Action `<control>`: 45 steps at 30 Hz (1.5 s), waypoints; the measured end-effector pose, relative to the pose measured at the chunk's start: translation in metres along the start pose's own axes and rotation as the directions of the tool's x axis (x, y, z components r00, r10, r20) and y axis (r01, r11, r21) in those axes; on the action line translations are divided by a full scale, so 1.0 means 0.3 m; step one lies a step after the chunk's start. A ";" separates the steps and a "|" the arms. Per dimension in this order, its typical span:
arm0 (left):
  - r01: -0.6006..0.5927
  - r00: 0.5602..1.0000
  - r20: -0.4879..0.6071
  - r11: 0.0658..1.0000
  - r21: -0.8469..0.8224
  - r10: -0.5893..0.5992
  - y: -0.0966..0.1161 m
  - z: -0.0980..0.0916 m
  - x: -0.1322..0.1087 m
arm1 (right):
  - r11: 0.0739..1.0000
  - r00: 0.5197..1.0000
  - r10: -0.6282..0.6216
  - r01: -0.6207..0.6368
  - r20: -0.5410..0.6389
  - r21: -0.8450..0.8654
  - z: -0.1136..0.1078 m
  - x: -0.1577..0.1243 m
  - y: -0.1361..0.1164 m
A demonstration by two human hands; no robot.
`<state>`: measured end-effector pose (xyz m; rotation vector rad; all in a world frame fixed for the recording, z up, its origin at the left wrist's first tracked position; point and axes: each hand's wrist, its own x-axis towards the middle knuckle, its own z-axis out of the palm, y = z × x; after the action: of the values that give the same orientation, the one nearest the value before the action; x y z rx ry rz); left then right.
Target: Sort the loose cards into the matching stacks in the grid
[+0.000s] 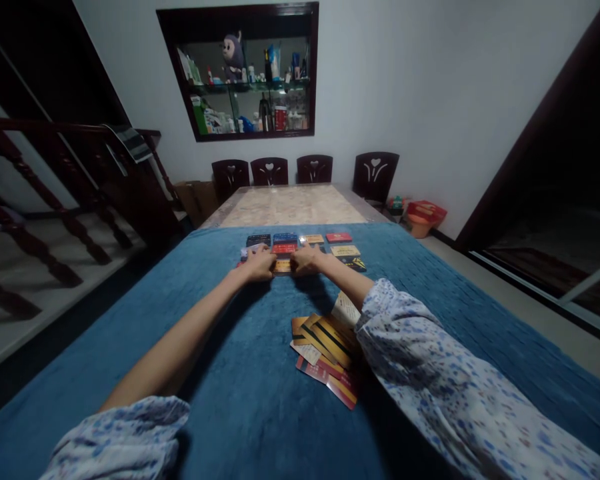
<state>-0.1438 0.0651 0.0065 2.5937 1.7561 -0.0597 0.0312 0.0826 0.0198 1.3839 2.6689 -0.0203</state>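
Note:
Both my arms reach forward over a blue cloth (230, 373). My left hand (258, 263) and my right hand (307, 260) rest side by side with curled fingers on a card (283, 267) lying between them. That card belongs to rows of small coloured cards (300, 248) laid out on the cloth just beyond my hands. Nearer to me, beside my right forearm, lies a loose fanned pile of cards (327, 357), orange, red and white.
Past the cloth the table top (290, 205) is bare marble-patterned. Several dark chairs (314, 168) stand at its far end. A wall niche with shelves (245, 73) holds bottles and a toy. A wooden stair railing (55, 193) runs at left.

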 end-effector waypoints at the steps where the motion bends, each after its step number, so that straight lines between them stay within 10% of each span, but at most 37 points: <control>1: -0.009 0.999 -0.034 1.000 0.019 0.009 0.004 0.001 -0.012 | 1.000 1.000 -0.004 0.004 -0.013 -0.005 0.001 -0.006 0.001; 13: -0.148 0.964 -0.219 0.988 0.043 0.154 0.108 0.027 -0.183 | 0.994 0.979 -0.103 0.098 -0.177 -0.037 0.019 -0.156 0.050; 28: -0.509 0.856 -0.213 0.842 -0.179 0.472 0.423 0.027 -0.380 | 0.976 0.919 -0.163 0.204 -0.359 0.078 0.197 -0.448 0.180; 45: -0.655 0.754 -0.196 0.742 -0.145 0.627 0.494 0.072 -0.427 | 0.938 0.843 -0.148 0.285 -0.517 0.197 0.308 -0.493 0.205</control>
<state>-0.0544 -0.1093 -0.0125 2.9229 0.7244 0.2945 0.1758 -0.0089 -0.0501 1.2782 3.3598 -0.0578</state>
